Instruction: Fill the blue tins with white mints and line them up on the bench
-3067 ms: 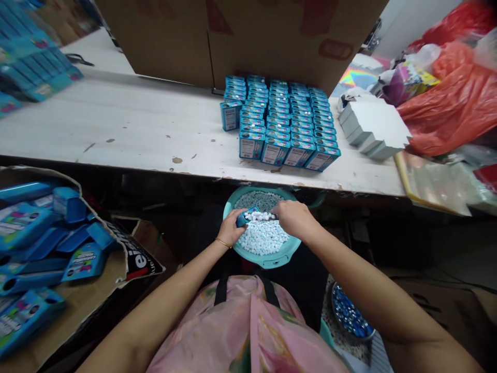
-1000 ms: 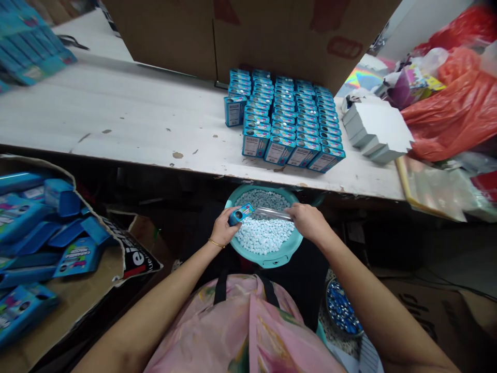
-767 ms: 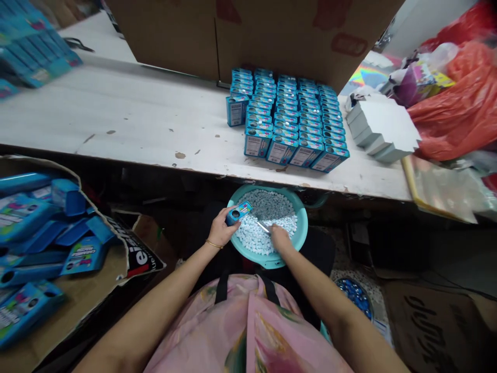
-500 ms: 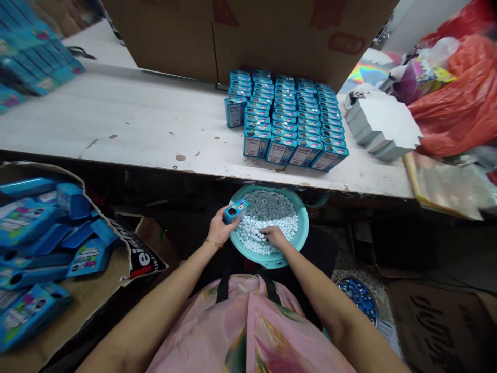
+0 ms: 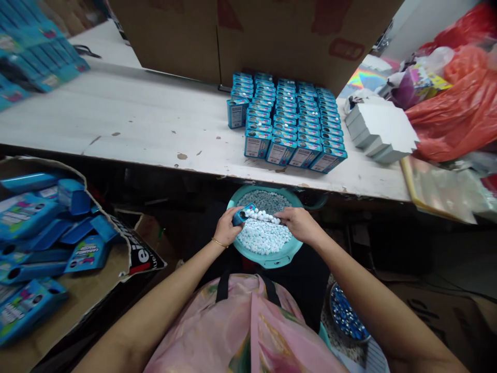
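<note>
- Left hand [image 5: 227,227] grips blue box [image 5: 238,218]; right hand [image 5: 301,224] pinches loaded scoop [image 5: 276,222].
- Beyond fingers: box rows [image 5: 286,132], likely done.
- Left of fingers: loose boxes [image 5: 87,254], likely pending.

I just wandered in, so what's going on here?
A person's left hand holds a small blue box, while the right hand holds a narrow scoop lined with white pellets, its far end at the box. Both are over a teal basin of similar pellets. Rows of blue boxes stand on the white table beyond.
</note>
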### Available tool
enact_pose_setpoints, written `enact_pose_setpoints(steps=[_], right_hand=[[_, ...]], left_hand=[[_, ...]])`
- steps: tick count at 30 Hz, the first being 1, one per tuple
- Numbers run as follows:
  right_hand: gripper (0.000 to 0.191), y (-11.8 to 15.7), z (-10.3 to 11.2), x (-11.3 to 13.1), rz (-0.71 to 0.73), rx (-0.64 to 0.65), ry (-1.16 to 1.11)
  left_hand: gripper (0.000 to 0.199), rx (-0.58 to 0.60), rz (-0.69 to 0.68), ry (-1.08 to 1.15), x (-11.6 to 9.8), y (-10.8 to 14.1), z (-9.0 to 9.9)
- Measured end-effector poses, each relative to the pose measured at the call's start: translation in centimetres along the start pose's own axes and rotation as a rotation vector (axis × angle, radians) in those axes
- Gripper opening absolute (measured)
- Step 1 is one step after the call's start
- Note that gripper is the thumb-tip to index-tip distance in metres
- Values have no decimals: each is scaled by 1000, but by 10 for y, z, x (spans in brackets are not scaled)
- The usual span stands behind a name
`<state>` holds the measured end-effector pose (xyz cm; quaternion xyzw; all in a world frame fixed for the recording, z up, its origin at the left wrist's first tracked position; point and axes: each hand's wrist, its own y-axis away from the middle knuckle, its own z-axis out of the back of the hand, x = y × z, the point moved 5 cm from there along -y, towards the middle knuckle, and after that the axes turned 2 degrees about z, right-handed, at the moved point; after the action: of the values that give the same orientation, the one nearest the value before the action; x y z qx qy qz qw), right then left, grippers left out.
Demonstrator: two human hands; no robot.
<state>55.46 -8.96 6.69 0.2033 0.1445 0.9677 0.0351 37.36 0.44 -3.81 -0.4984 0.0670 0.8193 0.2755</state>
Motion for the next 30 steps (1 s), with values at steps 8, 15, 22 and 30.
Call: enact_pose_setpoints(steps=[8,15,22,30], right_hand=[[26,-8,25,66,12,79,499],[30,2,26,25,-64,36,458],[32,-18,-92,-52,-342,66,174],[26,-49,-172,-30,-181,85,-181]], left_hand=[[50,40,-55,-24,-7,0,-6],[47,21,-51,35,2,-2,-8],[44,-49,37,80,14,4,9],[42,-44,50,181,13,16,21]])
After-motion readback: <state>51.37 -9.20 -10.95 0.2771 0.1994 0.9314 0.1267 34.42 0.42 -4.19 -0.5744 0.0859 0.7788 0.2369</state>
